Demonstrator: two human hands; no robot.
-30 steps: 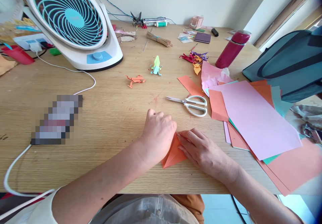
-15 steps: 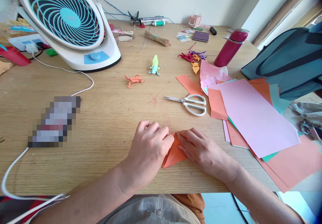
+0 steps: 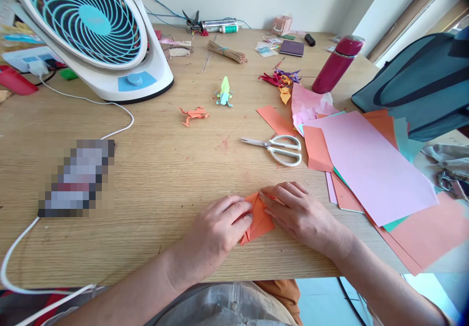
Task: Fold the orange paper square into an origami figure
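A folded sheet of orange origami paper (image 3: 259,223) lies on the table close to its front edge, with crease lines and a narrow folded flap on its left side. My left hand (image 3: 219,226) has its fingers closed on the paper's left edge, thumb tucked near the flap. From the other side my right hand (image 3: 298,213) grips the upper right edge, its fingertips meeting at the top corner. Fingers cover both side edges of the sheet. Beyond the hands lie white-handled scissors (image 3: 280,149), blades pointing left.
Farther back sit an orange paper frog (image 3: 195,114) and a green-blue paper figure (image 3: 224,92). Coloured paper sheets (image 3: 373,170) pile up at right, near a red bottle (image 3: 337,65) and a blue bag (image 3: 414,84). At left are a fan (image 3: 146,84) and a blurred-out device (image 3: 78,177).
My left hand has lowered and flattened from a raised fist onto the paper's left side, where a folded flap now shows. My right hand stays at the same edge.
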